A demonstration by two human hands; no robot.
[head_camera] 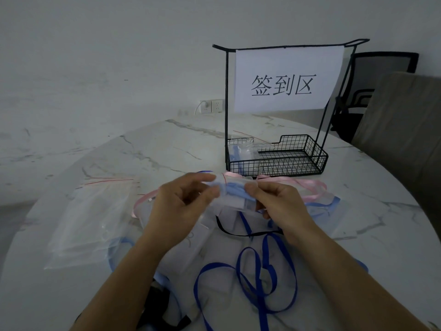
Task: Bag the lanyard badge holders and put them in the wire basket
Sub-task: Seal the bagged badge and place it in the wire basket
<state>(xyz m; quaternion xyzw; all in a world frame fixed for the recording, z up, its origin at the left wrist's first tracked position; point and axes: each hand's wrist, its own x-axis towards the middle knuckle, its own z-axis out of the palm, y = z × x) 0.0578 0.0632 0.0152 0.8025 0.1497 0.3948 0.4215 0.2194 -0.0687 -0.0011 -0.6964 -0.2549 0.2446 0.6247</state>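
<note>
Both hands are holding one badge holder (235,192) up over the table (167,151), just in front of the wire basket (286,167). The left hand (181,201) is pinching its left end, grip clamped on it. The right hand (274,201) is pinching the right end, thumb on top, grip likewise clamped. A pale blue lanyard (232,187) is lying bunched against the holder. One bagged holder (243,151) is sitting in the basket's left part. Clear zip bags (90,218) are lying stacked to the left, and dark blue lanyards (262,271) are trailing under the hands.
</note>
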